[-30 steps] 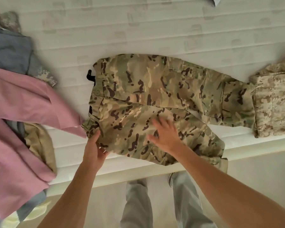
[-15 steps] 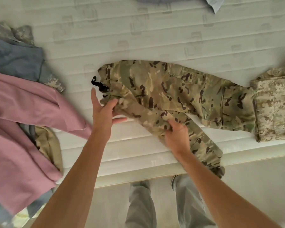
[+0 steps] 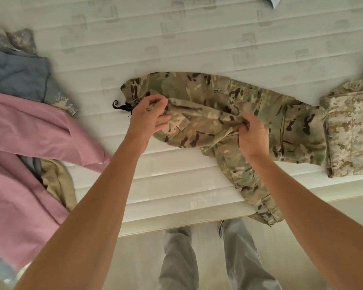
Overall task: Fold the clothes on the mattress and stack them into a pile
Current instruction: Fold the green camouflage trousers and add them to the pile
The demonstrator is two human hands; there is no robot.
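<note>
Camouflage trousers lie across the middle of the white mattress, waist to the left. My left hand grips the near waist corner, lifted over the far half. My right hand grips a bunch of the near leg's cloth at mid-thigh. That leg's lower part trails down over the mattress's front edge. A folded tan digital-camouflage garment sits at the right, touching the trousers' far leg end.
Unfolded clothes lie heaped at the left: a pink garment, a grey-blue one, a khaki one. A pale cloth corner shows at the top edge. My legs stand on the floor below the mattress's front edge.
Both hands have gone from flat on the trousers to gripping them, and have carried the near half up and over towards the far half. The near leg now trails over the edge.
</note>
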